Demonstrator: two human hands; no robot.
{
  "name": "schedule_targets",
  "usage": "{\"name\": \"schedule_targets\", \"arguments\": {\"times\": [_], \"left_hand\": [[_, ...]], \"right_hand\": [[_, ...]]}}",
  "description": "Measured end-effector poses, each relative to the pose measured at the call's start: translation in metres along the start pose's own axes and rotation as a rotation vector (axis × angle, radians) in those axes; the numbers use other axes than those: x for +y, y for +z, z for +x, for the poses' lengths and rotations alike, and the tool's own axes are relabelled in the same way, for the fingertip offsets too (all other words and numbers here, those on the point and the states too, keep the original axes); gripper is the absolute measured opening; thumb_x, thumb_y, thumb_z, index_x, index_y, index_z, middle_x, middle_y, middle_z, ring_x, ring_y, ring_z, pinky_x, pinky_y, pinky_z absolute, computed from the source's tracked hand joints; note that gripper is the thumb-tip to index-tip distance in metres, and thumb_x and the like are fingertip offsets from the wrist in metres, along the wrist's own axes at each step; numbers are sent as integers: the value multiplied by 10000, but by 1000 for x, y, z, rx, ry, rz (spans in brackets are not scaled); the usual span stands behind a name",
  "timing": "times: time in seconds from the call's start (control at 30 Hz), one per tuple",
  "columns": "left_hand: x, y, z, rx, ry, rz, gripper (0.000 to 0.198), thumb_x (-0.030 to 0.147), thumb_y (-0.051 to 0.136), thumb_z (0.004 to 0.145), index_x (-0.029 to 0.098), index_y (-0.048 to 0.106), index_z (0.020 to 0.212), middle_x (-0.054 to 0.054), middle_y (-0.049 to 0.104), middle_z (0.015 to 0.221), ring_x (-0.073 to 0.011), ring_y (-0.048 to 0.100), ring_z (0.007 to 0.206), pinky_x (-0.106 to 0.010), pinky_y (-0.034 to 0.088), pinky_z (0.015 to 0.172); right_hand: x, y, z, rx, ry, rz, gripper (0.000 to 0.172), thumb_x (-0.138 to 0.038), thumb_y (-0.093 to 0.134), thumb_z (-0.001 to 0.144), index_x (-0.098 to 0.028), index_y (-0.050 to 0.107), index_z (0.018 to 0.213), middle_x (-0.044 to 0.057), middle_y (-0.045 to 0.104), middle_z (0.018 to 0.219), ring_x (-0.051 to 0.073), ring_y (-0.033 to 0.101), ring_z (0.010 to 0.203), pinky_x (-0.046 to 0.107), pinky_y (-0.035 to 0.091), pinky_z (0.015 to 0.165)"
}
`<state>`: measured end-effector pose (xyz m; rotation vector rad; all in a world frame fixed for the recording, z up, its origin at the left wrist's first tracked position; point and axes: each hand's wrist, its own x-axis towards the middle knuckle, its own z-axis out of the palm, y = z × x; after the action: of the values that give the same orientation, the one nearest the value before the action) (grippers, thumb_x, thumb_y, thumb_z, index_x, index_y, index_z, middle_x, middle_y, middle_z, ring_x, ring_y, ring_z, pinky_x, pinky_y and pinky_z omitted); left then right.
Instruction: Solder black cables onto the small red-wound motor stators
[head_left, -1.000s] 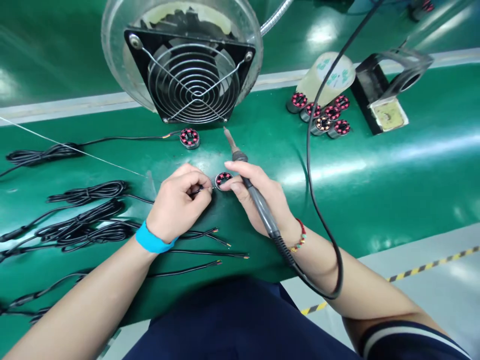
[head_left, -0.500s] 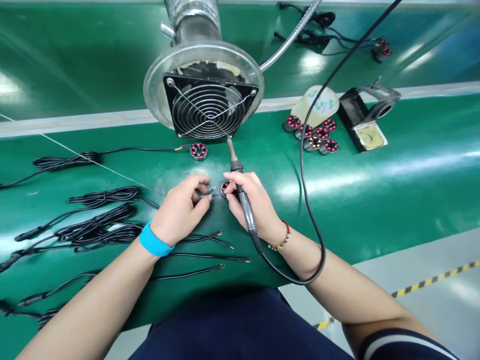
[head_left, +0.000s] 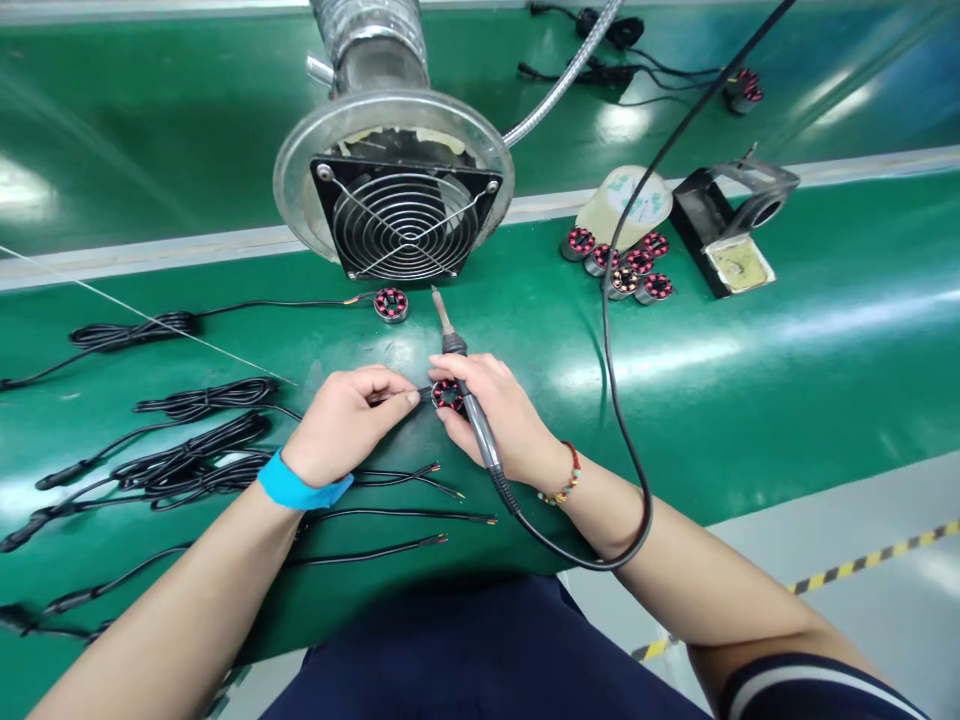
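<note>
Bench: its surface [head_left: 750,400] was smooth, green and glossy, streaked with reflected light.
Left hand: the cable [head_left: 424,393], thin and black, was pinched between closed thumb and forefinger of the left hand [head_left: 352,415]; a blue band [head_left: 300,482] was worn at the wrist.
Right hand: the iron [head_left: 480,430], with a tapered metal tip and dark grip, was held slantwise by the right hand [head_left: 487,415], its fingers curled nearly closed.
Held stator: one ring-shaped stator [head_left: 448,394], with red windings inside a metallic rim, was gripped by the same fingers, between the two hands; whether it was touched by the cable could not be told.
Wired stator: one more [head_left: 391,304], joined to a cable, was placed beyond the hands, below the round wire grille of the fan [head_left: 405,230].
Stator cluster: six [head_left: 639,262] were grouped beside a translucent jar [head_left: 626,205], one wound in copper colour.
Loose ends: four stripped cable ends [head_left: 444,539] were laid out near the body.
Stand: a yellowish sponge [head_left: 742,263] was set in the black stand [head_left: 691,215].
Change: half a second earlier, a gap was seen between wires and held stator; now it was closed up, the left fingers were tightened, and the iron's tip was shifted leftward.
</note>
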<state>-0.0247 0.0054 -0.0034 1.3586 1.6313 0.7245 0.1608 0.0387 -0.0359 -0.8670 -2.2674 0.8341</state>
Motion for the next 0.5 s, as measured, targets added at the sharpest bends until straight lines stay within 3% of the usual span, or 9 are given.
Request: {"name": "schedule_targets", "arguments": {"times": [0.2, 0.5], "left_hand": [[0, 6, -2, -37, -76, -17, 199, 341, 626, 757, 194, 758, 736, -9, 739, 706, -156, 621, 633, -248, 480, 578], [-2, 4, 0, -61, -30, -25, 232, 346, 569, 793, 198, 738, 733, -10, 728, 724, -151, 610, 649, -256, 478, 635]], "right_hand": [[-1, 3, 1, 24, -31, -18, 461, -113, 509, 814, -224, 470, 1259, 54, 682, 1023, 224, 566, 943, 405, 462, 866], [-1, 8, 3, 80, -1, -77, 336, -125, 490, 841, -213, 541, 1161, 26, 685, 881, 206, 554, 846, 362, 438, 777]]}}
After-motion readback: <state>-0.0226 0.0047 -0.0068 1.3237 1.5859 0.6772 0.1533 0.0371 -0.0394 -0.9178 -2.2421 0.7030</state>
